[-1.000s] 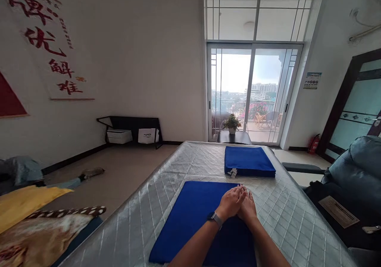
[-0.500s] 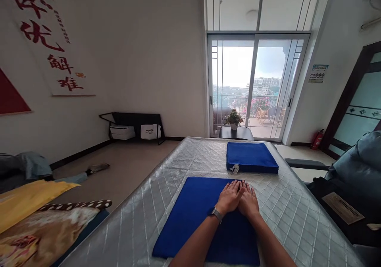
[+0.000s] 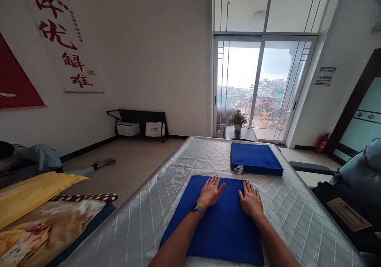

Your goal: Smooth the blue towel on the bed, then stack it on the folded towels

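Observation:
A folded blue cloth (image 3: 226,227) lies flat on the silver quilted table (image 3: 149,215) in front of me. My left hand (image 3: 210,191), with a watch on its wrist, rests palm down on the cloth's far left part, fingers spread. My right hand (image 3: 251,199) lies flat on the cloth's far right part, fingers stretched out too. The two hands are apart. Farther back on the table sits a stack of folded blue cloths (image 3: 255,158) with white tags at its near left corner.
A dark reclining chair (image 3: 354,187) stands to the right. At the left are a yellow and patterned fabric pile (image 3: 38,215) and a person's leg and shoe (image 3: 98,164) on the floor. A potted plant (image 3: 237,120) on a small table stands before the sliding glass door.
My hands were together at the cloth's far edge; they have slid apart across it, the left one leftward, the right one slightly rightward. The view shifted a little.

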Action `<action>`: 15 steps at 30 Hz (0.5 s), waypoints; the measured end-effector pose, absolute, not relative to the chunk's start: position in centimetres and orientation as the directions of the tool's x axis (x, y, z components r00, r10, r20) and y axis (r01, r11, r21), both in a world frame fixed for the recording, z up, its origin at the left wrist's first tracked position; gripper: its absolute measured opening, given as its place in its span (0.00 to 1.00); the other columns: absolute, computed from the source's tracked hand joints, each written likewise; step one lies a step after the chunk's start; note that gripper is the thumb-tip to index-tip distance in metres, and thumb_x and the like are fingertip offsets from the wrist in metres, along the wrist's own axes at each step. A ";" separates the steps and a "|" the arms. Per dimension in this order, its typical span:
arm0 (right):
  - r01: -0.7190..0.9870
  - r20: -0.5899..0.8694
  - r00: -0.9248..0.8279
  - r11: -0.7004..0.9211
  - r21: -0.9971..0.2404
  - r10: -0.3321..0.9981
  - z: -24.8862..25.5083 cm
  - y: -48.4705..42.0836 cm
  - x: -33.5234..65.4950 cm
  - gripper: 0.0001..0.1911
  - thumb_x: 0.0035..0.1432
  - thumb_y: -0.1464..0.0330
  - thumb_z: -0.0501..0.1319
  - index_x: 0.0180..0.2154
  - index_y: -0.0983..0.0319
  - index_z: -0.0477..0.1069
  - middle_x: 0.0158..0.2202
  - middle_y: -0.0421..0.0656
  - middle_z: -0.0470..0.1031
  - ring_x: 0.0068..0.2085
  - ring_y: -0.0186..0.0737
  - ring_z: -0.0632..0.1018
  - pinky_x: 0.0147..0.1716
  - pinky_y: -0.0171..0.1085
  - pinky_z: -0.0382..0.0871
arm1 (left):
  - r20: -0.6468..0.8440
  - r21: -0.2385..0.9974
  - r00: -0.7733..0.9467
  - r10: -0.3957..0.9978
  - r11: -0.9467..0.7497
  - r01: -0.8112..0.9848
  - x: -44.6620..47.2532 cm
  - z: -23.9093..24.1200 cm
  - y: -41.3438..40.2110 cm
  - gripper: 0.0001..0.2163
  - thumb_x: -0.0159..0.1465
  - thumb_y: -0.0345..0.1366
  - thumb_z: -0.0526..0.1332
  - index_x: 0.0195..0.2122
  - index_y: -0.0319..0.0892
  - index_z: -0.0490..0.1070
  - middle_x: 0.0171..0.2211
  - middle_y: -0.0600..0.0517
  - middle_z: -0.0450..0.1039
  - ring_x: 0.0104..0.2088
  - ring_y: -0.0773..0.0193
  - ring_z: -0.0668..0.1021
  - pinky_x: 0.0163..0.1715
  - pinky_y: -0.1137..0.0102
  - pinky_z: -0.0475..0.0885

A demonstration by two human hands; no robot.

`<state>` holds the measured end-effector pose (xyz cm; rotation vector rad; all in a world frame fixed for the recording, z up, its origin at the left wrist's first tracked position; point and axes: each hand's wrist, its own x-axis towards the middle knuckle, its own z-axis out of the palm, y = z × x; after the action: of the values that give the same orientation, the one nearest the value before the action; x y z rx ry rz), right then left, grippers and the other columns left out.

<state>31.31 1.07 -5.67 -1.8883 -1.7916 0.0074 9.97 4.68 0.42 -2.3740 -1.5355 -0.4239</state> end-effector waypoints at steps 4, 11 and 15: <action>0.925 0.342 0.124 0.016 -0.379 0.931 -5.7 1.2 31.3 0.37 0.72 0.55 0.40 0.74 0.65 0.44 0.76 0.44 0.43 0.75 0.45 0.47 0.72 0.48 0.34 | 0.401 -0.087 0.319 0.858 -0.311 0.946 5.8 1.5 5.3 0.37 0.74 0.57 0.35 0.72 0.36 0.57 0.72 0.41 0.55 0.73 0.52 0.57 0.72 0.52 0.51; 0.930 0.344 0.123 0.013 -0.368 0.931 -5.9 1.4 31.2 0.37 0.72 0.54 0.40 0.74 0.65 0.44 0.76 0.44 0.42 0.75 0.45 0.46 0.72 0.48 0.35 | 0.422 -0.098 0.252 0.871 -0.232 0.968 0.9 2.4 6.0 0.35 0.74 0.55 0.36 0.72 0.35 0.55 0.73 0.41 0.54 0.73 0.52 0.57 0.73 0.53 0.50; 0.932 0.343 0.116 0.017 -0.361 0.932 -6.0 1.7 31.1 0.37 0.72 0.54 0.40 0.75 0.65 0.42 0.76 0.44 0.42 0.75 0.44 0.46 0.72 0.48 0.35 | 0.428 -0.098 0.243 0.871 -0.223 0.970 0.4 2.2 6.3 0.37 0.74 0.58 0.35 0.73 0.35 0.54 0.73 0.42 0.52 0.73 0.53 0.56 0.73 0.54 0.50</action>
<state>31.15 1.67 -6.00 -1.9015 -1.8025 -0.0013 0.43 6.27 2.23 -2.1792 -1.6965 -0.4037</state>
